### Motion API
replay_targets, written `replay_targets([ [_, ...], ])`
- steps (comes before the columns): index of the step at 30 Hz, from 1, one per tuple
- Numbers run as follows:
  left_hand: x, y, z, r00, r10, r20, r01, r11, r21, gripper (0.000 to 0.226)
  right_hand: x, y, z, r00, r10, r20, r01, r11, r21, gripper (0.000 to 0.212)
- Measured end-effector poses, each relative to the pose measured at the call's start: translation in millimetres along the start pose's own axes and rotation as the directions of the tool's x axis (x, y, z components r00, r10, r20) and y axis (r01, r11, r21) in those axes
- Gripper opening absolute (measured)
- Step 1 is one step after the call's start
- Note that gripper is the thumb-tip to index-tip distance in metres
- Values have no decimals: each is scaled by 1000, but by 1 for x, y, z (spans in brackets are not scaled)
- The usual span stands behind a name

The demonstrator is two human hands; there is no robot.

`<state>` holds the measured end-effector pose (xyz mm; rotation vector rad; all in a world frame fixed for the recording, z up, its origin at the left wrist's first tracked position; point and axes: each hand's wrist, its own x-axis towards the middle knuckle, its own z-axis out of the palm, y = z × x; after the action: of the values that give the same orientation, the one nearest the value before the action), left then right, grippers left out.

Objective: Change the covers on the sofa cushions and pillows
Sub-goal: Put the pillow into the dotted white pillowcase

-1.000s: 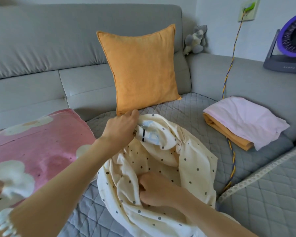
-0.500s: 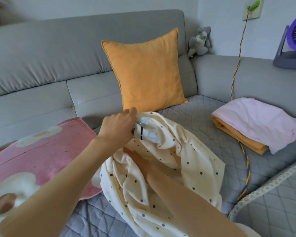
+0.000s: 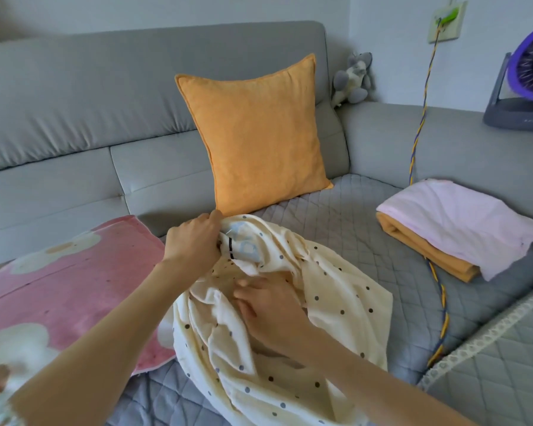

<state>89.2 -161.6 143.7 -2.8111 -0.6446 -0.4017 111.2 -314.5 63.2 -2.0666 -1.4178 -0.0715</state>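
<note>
A cream polka-dot pillow cover (image 3: 345, 305) lies crumpled on the grey quilted sofa seat (image 3: 351, 219). My left hand (image 3: 194, 244) grips its bunched upper edge, where a white and blue pillow corner (image 3: 243, 244) shows. My right hand (image 3: 268, 309) lies among the folds in the cover's opening, fingers spread and partly hidden by cloth. An orange pillow (image 3: 259, 136) leans upright against the sofa back. Folded pink cloth (image 3: 456, 222) sits on folded orange cloth (image 3: 425, 253) at the right.
A pink blanket with white flowers (image 3: 59, 290) lies at the left. A yellow and blue cord (image 3: 419, 133) runs from a wall socket down across the seat. A grey plush toy (image 3: 351, 78) sits in the sofa corner. A purple fan (image 3: 526, 72) stands on the armrest.
My right hand went deep inside the cover, then drew back so it shows among the folds. My left hand kept its grip on the upper edge.
</note>
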Motion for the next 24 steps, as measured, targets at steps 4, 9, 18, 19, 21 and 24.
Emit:
replay_targets([
  [4, 0, 6, 8, 999, -4, -40, 3, 999, -34, 23, -33, 41, -45, 952, 198, -231, -213, 976, -41, 33],
  [9, 1, 27, -5, 986, 49, -159, -62, 995, -77, 27, -13, 81, -69, 853, 516, -76, -516, 813, -270, 108],
  [18, 3, 39, -9, 993, -2, -114, 16, 991, 130, 28, -5, 74, -133, 742, 493, -455, -582, 810, -71, 17],
  [19, 3, 46, -6, 996, 2, -92, 10, 992, 128, 29, -6, 70, -142, 747, 482, -459, -580, 809, -95, 18],
  [21, 2, 56, 0, 999, 8, -42, -2, 988, 155, 41, -9, 64, -154, 755, 493, -432, -594, 793, -133, 21],
  [24, -18, 64, -4, 978, 42, -202, -11, 988, 153, 70, -14, 59, -165, 757, 522, -392, -612, 777, -147, 23],
])
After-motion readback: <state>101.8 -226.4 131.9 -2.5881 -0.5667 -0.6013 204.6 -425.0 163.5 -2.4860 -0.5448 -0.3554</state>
